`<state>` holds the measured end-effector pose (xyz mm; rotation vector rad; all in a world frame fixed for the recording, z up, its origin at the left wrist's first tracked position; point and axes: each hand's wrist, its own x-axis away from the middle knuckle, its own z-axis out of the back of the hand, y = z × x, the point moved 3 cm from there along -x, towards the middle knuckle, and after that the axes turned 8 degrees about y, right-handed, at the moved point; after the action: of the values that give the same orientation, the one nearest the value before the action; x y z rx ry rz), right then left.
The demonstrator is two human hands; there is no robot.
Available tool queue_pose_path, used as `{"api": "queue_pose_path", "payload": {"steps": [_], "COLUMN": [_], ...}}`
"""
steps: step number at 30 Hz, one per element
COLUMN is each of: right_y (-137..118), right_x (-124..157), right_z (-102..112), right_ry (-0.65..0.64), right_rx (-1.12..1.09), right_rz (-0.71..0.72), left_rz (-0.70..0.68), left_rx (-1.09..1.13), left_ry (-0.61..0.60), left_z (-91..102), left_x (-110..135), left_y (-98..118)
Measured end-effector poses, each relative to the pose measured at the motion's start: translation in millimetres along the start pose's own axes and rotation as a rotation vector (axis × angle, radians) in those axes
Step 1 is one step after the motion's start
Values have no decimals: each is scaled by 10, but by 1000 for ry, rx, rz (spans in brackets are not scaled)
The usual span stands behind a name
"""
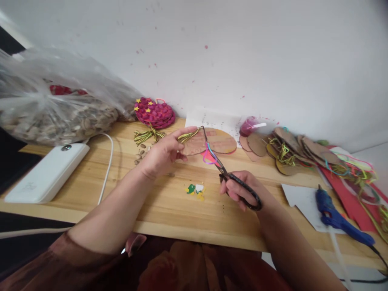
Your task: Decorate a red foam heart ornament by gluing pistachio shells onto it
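Note:
My right hand (241, 189) is closed round the handles of black-handled scissors (226, 173), whose blades point up and away. A pink, purple and blue cord loop (209, 155) lies by the blades. In my left hand (168, 149) the fingers are closed on a bundle of green and yellow threads (189, 136) that stretches toward the scissor tips. Beneath the threads a flat oval cardboard piece (222, 141) lies on the wooden table. Whether the blades touch the threads is hard to make out.
A clear bag of shells (60, 117) and a white power bank (48, 171) are at left. Purple-red decorated pieces (155, 113) stand behind my left hand. Cardboard ovals (291, 141) and a blue glue gun (339, 218) lie at right. Coloured scraps (194, 189) lie in front.

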<state>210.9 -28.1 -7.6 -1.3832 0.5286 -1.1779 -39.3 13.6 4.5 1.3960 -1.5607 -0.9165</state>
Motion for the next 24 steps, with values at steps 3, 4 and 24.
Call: {"api": "queue_pose_path", "payload": {"steps": [3,4,24], "right_y": [0,14,87], "right_x": [11,11,-19], "right_z": [9,10,-66], "right_ry": [-46,-65,62], "right_rx": [-66,-88,32], "right_rz": [34,43,67], "left_rz": [-41,-54,-269], "left_rx": [-56,-50,-193], "left_ry": [-63,-97,100], "left_z": [37,48,23], "left_x": [6,10,-29], "left_y": [5,10,-97]}}
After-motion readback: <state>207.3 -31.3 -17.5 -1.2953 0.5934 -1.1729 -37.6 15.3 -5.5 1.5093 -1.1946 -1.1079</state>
